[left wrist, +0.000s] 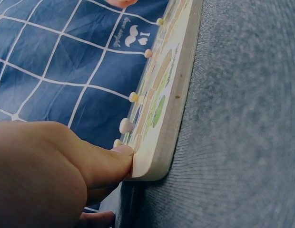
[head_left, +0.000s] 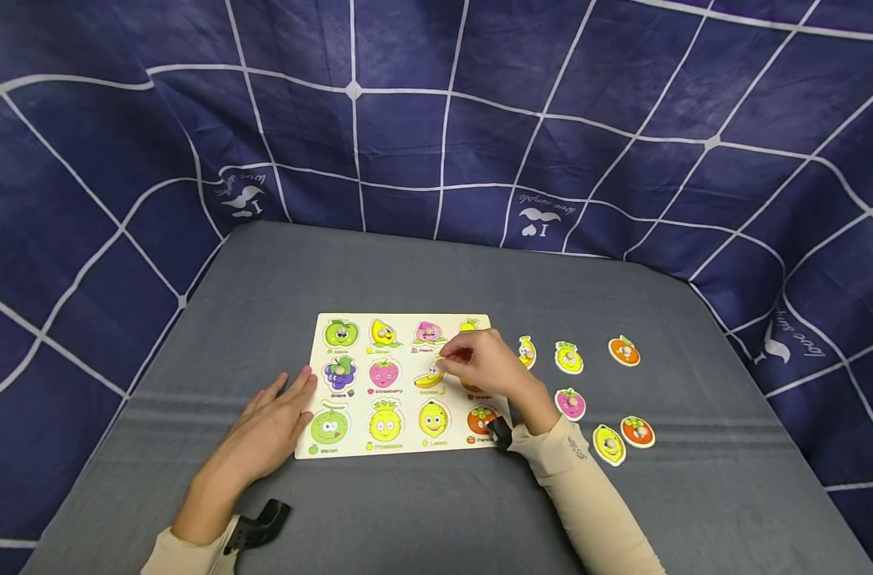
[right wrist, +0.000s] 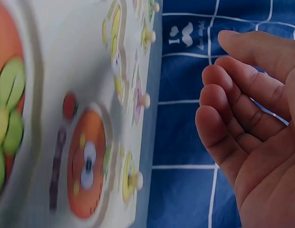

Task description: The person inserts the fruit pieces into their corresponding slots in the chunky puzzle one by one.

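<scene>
A wooden fruit puzzle board (head_left: 400, 383) lies on the grey table, with knobbed pieces seated in its slots. My left hand (head_left: 278, 411) lies flat on the table with straight fingers. In the left wrist view a fingertip (left wrist: 120, 159) presses the near corner of the board (left wrist: 171, 95). My right hand (head_left: 479, 363) hovers over the right part of the board, fingertips just above the banana piece (head_left: 430, 374). In the right wrist view its fingers (right wrist: 233, 118) are loosely curled, hold nothing, and stay clear of the board (right wrist: 66, 57). The hand hides the slot beneath it.
Several loose fruit pieces lie right of the board: a yellow one (head_left: 569, 357), an orange one (head_left: 624, 351), a pink one (head_left: 570, 403) and others. A blue cloth with white lines (head_left: 436, 120) hangs behind and beside the table.
</scene>
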Tool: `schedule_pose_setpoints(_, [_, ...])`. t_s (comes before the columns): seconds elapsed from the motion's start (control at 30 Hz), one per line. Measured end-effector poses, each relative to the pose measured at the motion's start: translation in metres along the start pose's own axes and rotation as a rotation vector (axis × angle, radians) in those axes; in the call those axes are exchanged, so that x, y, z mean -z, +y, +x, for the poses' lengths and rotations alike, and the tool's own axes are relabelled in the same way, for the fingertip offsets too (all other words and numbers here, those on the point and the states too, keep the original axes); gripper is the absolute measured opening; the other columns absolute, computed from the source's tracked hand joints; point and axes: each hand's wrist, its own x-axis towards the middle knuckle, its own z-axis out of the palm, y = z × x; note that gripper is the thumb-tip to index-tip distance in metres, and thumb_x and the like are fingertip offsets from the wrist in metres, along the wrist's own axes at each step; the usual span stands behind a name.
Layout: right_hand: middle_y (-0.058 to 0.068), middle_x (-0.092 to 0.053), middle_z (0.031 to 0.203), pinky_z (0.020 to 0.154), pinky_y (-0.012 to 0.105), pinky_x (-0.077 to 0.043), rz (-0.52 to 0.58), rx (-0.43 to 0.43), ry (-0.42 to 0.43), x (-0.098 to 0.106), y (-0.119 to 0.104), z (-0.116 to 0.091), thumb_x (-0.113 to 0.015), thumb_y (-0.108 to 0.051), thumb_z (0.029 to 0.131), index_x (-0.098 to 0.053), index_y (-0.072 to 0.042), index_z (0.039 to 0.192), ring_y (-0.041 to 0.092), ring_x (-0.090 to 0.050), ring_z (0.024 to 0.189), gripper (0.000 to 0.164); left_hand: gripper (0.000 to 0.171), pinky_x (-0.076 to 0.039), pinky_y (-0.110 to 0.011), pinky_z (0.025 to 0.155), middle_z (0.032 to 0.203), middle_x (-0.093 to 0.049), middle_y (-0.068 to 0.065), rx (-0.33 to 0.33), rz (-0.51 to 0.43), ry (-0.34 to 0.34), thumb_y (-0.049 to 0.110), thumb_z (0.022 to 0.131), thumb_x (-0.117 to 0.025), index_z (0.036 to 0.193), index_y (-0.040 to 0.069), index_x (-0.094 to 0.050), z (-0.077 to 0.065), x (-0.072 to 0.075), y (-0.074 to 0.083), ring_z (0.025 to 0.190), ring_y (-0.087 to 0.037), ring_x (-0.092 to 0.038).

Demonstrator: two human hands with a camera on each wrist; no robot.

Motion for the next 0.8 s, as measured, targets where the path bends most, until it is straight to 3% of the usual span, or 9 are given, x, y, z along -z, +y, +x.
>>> schedule_pose_setpoints(0.8, [-0.007,-0.064,0.070,0.056,0.023,-0.049,-0.087,-0.066,0.105,0.031,0.036,-0.054,-0.081,-0.008,0.081,-0.076,-0.006,0.081,0.003,-0.055,0.061,0.006,0.053,-0.027,-0.072,0.102,0.152,-0.038,-0.024,0.005,0.006,-0.003,0.006,0.096,-0.060,0.144,-0.008,-0.044,-0.001,0.000,0.000,0.135,-0.056,-0.031])
